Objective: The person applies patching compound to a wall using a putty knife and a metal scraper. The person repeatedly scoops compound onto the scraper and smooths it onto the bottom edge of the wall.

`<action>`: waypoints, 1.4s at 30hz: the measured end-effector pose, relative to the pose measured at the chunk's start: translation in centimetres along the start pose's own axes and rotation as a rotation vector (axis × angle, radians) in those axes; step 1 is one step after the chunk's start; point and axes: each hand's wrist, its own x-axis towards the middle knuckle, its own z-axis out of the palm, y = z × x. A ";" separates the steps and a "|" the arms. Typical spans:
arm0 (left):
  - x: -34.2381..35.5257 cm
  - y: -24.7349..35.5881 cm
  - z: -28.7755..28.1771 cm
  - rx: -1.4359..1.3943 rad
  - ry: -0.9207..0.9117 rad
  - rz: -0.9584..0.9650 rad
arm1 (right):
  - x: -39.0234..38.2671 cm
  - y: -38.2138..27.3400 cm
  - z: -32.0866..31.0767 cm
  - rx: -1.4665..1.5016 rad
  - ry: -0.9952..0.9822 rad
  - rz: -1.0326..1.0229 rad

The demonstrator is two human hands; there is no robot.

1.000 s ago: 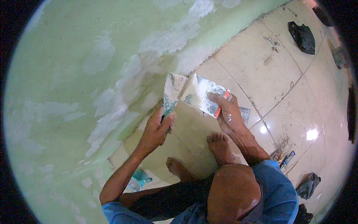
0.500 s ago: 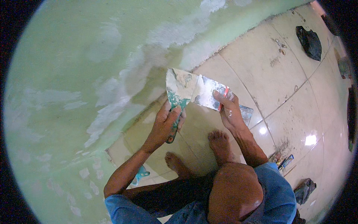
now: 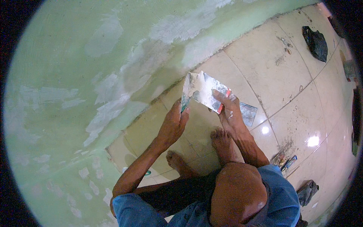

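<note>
My left hand (image 3: 174, 121) grips a green-handled putty knife (image 3: 186, 96), its blade turned nearly edge-on and smeared with pale filler. My right hand (image 3: 230, 111) holds a wide metal blade with a red strip (image 3: 211, 92), thumb on its face. The two blades meet at their left and upper edges, with white filler where they touch. A grey rectangular blade (image 3: 248, 112) shows beyond my right hand; I cannot tell whether it is held or lying on the floor. Both hands are above the tiled floor (image 3: 272, 87), beside the patched green wall (image 3: 60, 113).
My bare feet and raised knee are below my hands. Black plastic bags (image 3: 314, 43) lie at the upper and lower right, small tools (image 3: 288, 162) by my right elbow, and small bits of debris along the upper tiles. A teal object (image 3: 146, 173) is half hidden by my left forearm.
My left hand has moved right and upward. Its knife showed its broad face half a second ago and now stands nearly edge-on against the right blade, which has shifted slightly up.
</note>
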 end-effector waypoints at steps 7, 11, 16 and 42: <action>-0.5 -1.8 1.5 0.441 0.092 0.110 | -0.1 -1.3 -0.4 -0.054 -0.115 0.222; -0.1 -2.5 0.7 0.638 0.138 0.211 | -0.2 -1.7 -0.1 0.086 -0.130 0.288; 0.6 -3.2 -0.1 0.735 0.136 0.291 | 1.0 0.0 -2.0 0.229 -0.247 0.313; 0.1 -0.9 1.0 -0.481 0.070 -0.136 | -1.3 2.5 -1.1 -0.140 -0.193 0.242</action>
